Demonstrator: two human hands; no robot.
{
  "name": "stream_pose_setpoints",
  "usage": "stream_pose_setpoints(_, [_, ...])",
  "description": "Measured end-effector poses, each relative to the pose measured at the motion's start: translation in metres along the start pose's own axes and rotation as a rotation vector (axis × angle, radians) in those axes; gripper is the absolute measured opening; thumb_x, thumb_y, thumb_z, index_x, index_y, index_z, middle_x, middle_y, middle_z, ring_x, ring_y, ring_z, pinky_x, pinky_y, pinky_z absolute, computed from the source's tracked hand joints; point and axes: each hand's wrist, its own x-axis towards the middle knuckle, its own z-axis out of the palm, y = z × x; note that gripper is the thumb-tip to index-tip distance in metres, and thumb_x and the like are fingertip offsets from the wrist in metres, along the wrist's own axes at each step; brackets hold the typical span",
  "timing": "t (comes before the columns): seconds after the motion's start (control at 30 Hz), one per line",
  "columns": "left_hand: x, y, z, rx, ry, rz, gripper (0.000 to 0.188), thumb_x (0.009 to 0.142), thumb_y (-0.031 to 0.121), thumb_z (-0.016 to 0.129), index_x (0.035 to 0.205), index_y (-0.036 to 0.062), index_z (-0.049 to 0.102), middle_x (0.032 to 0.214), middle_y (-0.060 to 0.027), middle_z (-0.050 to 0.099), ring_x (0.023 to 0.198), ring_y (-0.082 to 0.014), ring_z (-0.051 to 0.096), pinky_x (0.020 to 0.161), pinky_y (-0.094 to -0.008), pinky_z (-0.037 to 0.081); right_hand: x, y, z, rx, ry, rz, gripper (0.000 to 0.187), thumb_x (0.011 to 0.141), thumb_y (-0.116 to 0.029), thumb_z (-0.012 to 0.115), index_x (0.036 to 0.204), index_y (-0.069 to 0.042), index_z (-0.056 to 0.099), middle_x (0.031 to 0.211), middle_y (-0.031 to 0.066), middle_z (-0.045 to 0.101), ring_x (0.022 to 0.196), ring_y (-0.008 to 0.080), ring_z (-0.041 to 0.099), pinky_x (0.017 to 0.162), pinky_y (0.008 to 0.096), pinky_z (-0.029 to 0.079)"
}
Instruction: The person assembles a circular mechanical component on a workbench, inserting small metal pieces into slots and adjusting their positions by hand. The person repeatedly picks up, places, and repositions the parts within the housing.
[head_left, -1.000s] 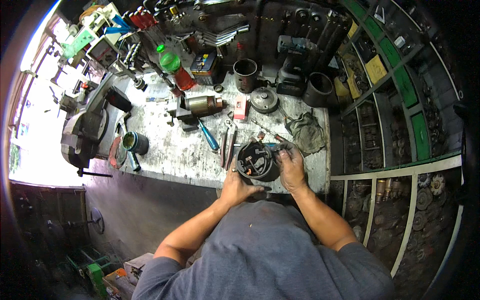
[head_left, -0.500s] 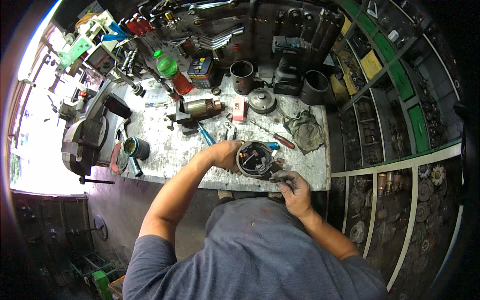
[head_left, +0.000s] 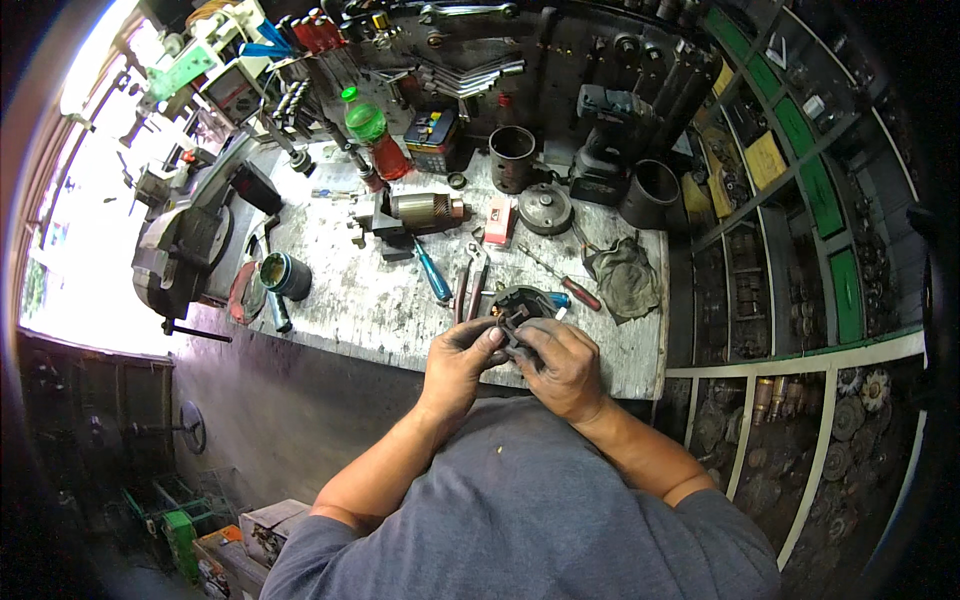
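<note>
My left hand (head_left: 459, 362) and my right hand (head_left: 562, 368) meet at the bench's front edge, fingertips pinched together. A small dark part (head_left: 511, 332) sits between them; its exact kind is too covered to tell. Just behind the fingers, a round dark housing (head_left: 522, 296) rests on the bench, its lower side hidden by my hands. Pliers (head_left: 477, 272) with long handles lie left of the housing, and a blue-handled screwdriver (head_left: 432, 274) is further left. To the right is a red-handled screwdriver (head_left: 578, 292).
At the back stand a motor armature (head_left: 422, 210), a red box (head_left: 498, 221), a round metal cap (head_left: 545, 209), two dark cylinders (head_left: 512, 175) and a green-topped bottle (head_left: 374, 135). A vise (head_left: 175, 255) and a can (head_left: 290, 277) are left; a rag (head_left: 625, 278) lies right.
My left hand has let go of the housing's left side and come round to its front. My right hand has moved inward to meet it. The pliers show more fully.
</note>
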Motion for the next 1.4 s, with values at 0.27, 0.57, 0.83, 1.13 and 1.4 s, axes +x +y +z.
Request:
stream_pose_setpoints(0.27, [0.029, 0.017, -0.006, 0.235, 0.013, 0.012, 0.033, 0.104, 0.016, 0.078, 0.126, -0.0082, 0.074, 0.106, -0.011, 0.078, 0.091, -0.0164, 0.075, 0.083, -0.0313, 0.065, 0.014, 0.015, -0.012, 0.095, -0.046, 0.053, 0.033, 0.084, -0.005, 0.089, 0.115, -0.004, 0.077, 0.11, 0.0151, 0.078, 0.098, 0.0346, 0.078, 0.085, 0.0422, 0.062])
stream_pose_setpoints(0.57, [0.038, 0.026, 0.002, 0.353, -0.068, -0.091, 0.032, 0.104, 0.014, 0.075, 0.128, -0.0074, 0.074, 0.106, -0.012, 0.079, 0.09, -0.0183, 0.077, 0.08, -0.0322, 0.065, 0.057, 0.061, -0.02, 0.269, -0.404, 0.062, 0.023, 0.092, -0.009, 0.081, 0.114, -0.001, 0.082, 0.104, 0.0184, 0.081, 0.096, 0.0335, 0.08, 0.087, 0.0406, 0.063])
stream_pose_setpoints(0.83, [0.032, 0.016, 0.002, 0.074, 0.033, -0.128, 0.033, 0.107, 0.02, 0.074, 0.129, -0.0048, 0.074, 0.113, -0.0106, 0.079, 0.094, -0.0183, 0.077, 0.084, -0.0313, 0.064, 0.06, 0.059, -0.014, 0.321, -0.429, 0.395, 0.023, 0.093, -0.009, 0.08, 0.111, 0.005, 0.081, 0.101, 0.0202, 0.084, 0.089, 0.023, 0.081, 0.082, 0.0359, 0.063])
stream_pose_setpoints(1.13, [0.025, 0.003, 0.012, 0.484, 0.123, 0.258, 0.027, 0.099, 0.003, 0.081, 0.124, -0.0046, 0.078, 0.11, -0.0105, 0.084, 0.099, -0.0126, 0.076, 0.089, -0.0295, 0.061, 0.069, 0.068, -0.004, 0.219, -0.353, 0.199, 0.022, 0.092, -0.008, 0.081, 0.112, 0.002, 0.081, 0.104, 0.0211, 0.081, 0.095, 0.0334, 0.081, 0.086, 0.0401, 0.062])
stream_pose_setpoints(1.4, [0.029, 0.0, 0.01, 0.576, 0.135, 0.307, 0.026, 0.097, 0.004, 0.083, 0.121, -0.0026, 0.079, 0.108, -0.0134, 0.084, 0.098, -0.0155, 0.078, 0.089, -0.0313, 0.062, 0.068, 0.083, 0.005, 0.099, -0.355, 0.001, 0.018, 0.091, -0.005, 0.082, 0.109, -0.001, 0.079, 0.101, 0.018, 0.076, 0.093, 0.0391, 0.076, 0.083, 0.0446, 0.06])
